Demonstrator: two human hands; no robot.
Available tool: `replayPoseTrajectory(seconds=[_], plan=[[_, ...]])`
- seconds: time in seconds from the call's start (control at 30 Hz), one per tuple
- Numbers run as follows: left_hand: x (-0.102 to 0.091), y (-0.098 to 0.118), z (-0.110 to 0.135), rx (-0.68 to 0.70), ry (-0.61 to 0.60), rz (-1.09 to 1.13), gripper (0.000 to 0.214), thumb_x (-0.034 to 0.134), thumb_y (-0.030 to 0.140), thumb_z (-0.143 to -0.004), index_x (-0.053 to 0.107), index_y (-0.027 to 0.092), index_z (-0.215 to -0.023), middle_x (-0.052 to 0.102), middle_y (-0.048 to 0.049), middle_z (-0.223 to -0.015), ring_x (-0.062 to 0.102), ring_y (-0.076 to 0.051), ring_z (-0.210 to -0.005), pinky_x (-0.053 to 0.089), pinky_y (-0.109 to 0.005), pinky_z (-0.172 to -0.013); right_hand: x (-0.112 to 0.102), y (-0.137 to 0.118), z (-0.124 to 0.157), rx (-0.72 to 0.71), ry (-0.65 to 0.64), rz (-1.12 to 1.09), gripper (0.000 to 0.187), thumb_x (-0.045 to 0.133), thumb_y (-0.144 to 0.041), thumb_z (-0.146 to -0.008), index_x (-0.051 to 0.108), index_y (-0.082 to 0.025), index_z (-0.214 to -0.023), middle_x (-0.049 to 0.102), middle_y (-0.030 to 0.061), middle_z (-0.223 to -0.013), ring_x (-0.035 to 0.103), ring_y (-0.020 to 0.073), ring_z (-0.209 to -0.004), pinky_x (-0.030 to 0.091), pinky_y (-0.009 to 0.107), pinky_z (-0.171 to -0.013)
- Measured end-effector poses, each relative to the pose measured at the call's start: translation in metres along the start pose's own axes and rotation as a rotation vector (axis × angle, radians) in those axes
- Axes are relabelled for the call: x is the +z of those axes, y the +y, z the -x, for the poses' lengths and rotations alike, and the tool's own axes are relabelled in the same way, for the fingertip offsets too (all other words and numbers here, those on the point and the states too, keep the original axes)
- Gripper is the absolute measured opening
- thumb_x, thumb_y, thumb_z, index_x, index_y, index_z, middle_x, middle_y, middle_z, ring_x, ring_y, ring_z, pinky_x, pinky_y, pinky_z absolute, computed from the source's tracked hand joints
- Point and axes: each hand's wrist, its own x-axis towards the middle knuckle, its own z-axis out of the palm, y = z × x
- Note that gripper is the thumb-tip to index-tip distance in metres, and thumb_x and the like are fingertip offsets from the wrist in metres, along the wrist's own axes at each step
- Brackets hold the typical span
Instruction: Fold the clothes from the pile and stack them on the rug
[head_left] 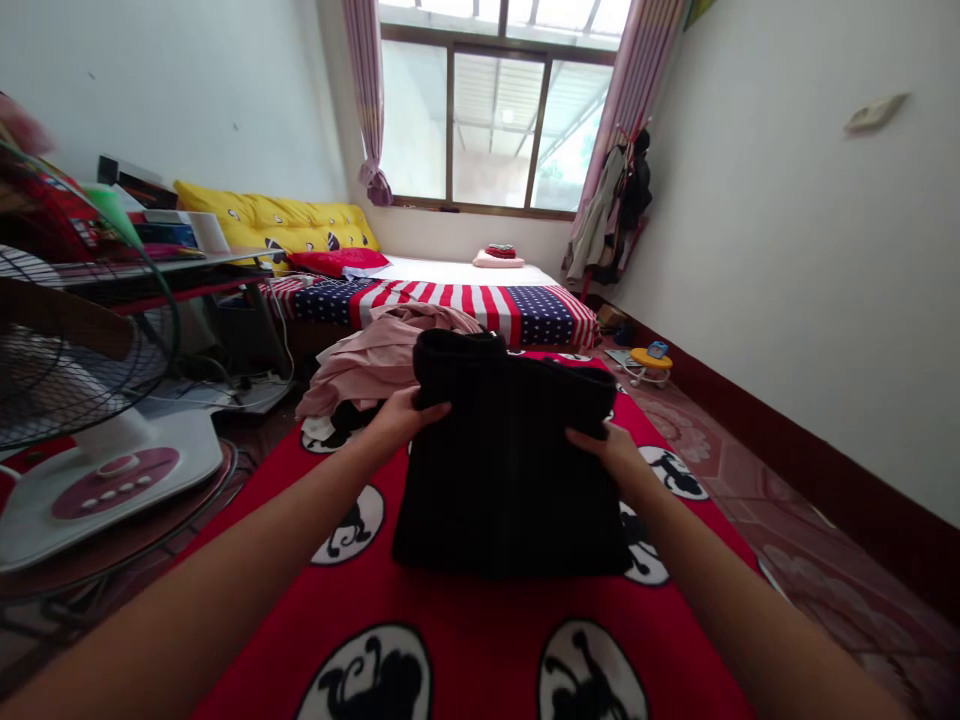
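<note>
Head view shows squarish black cloth (514, 475), curled edge (459, 345) toward bed (435, 270).

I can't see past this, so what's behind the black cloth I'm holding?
Behind the black cloth, a bunched pink cloth shows at left on the red cover, with the bed farther back. Whatever the black cloth covers can't be seen.

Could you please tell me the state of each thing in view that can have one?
Black cloth: held at both sides
Left hand: gripping black cloth
Right hand: gripping black cloth
Pink cloth: crumpled
Red cloth: spread out
Curtains: parted
Jackets: hanging
Fan: running or off, unclear
</note>
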Motion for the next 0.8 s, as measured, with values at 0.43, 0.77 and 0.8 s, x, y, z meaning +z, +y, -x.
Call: replayPoseTrajectory(seconds=[0.43,0.77,0.8], plan=[[0.041,-0.07,-0.052,-0.34,0.142,0.003,0.034,0.082,0.032,-0.062,0.069,0.013,-0.086,0.073,-0.016,-0.101,0.065,-0.035,-0.107,0.055,-0.038,-0.086,0.027,0.046,-0.063,0.27,0.051,0.142,0.032,0.078,-0.034,-0.063,0.066,-0.014,-0.085,0.072,0.0161,-0.099,0.064,0.0346,-0.106,0.054,0.039,-0.08],[-0.001,0.068,0.014,-0.057,-0.166,0.498,0.048,0.079,0.022,-0.065,0.065,0.011,-0.109,0.073,-0.0066,-0.103,0.07,-0.029,-0.095,0.057,-0.042,-0.089,-0.038,-0.083,0.0,-0.134,0.025,-0.418,0.034,0.075,-0.012,-0.064,0.067,-0.013,-0.097,0.075,0.005,-0.093,0.071,0.0179,-0.077,0.057,0.032,-0.078],[-0.008,0.085,0.016,0.068,-0.143,0.464,0.054,0.081,0.019,-0.063,0.063,0.011,-0.113,0.071,-0.0065,-0.11,0.067,-0.031,-0.102,0.054,-0.044,-0.094,-0.049,-0.103,0.006,-0.275,0.074,-0.43,0.036,0.077,-0.01,-0.063,0.068,-0.014,-0.097,0.074,0.0034,-0.095,0.07,0.017,-0.08,0.055,0.032,-0.081]])
